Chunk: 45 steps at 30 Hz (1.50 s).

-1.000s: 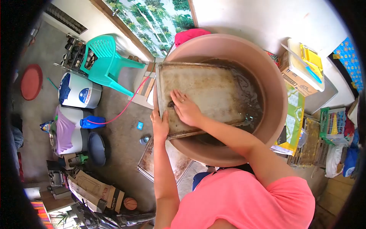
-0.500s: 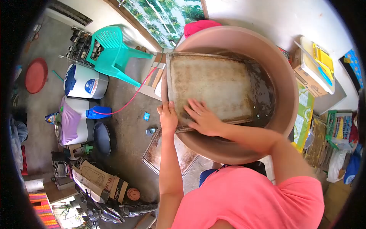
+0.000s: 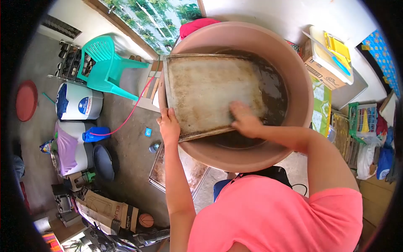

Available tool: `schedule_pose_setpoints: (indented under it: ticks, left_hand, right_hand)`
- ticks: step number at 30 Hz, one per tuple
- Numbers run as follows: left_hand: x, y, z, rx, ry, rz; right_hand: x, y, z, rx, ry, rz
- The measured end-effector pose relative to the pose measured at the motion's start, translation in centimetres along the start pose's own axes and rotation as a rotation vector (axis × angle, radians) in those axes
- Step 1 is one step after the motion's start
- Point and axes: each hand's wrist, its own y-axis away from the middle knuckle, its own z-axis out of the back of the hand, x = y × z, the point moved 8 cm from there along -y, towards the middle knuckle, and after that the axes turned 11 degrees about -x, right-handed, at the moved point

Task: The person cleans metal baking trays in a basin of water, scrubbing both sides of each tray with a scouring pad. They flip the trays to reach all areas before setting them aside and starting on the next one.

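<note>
A stained rectangular tray (image 3: 210, 92) leans in a large brown round tub (image 3: 300, 84), its right end over dark water (image 3: 275, 101). My left hand (image 3: 169, 125) grips the tray's lower left edge, with its fingers on the rim. Blurred by motion, my right hand (image 3: 245, 119) is on or just over the tray's lower right part. Its fingers are smeared, and whether they hold anything is hidden.
Another stained tray (image 3: 180, 168) lies on the floor below the tub. To the left stand a green chair (image 3: 103, 69), a dark basin (image 3: 103, 161) and a pink hose (image 3: 134, 109). A cardboard box (image 3: 323, 69) is at the right.
My right hand has moved right across the tray, away from its left part. My left hand stays on the tray's edge. The whole view has shifted slightly.
</note>
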Motion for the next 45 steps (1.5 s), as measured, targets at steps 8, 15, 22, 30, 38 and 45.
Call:
schedule_pose_setpoints:
  ticks: [8,15,22,30,38,45]
  left_hand:
    - [-0.2,0.0,0.3,-0.048,0.035,-0.014]
    - [-1.2,0.2,0.8,-0.050,-0.003,0.040]
    - [-1.2,0.4,0.5,-0.088,-0.013,-0.012]
    - [-0.3,0.3,0.5,-0.079,-0.050,0.034]
    - [-2.2,1.0,1.0,-0.004,-0.217,0.038]
    - [-1.2,0.4,0.5,-0.006,-0.206,0.000]
  right_hand:
    - [1.3,-4.2,-1.5,-0.166,0.095,-0.227]
    - [10.7,-20.7,0.2,-0.483,0.016,0.085]
    - [14.6,-24.5,-0.6,-0.390,-0.110,0.154]
    - [-10.7,-20.5,4.9,-0.533,0.165,-0.478]
    - [6.7,-23.2,0.9,-0.404,-0.043,-0.109]
    - [-14.9,-16.2,6.4,-0.504,0.244,-0.564]
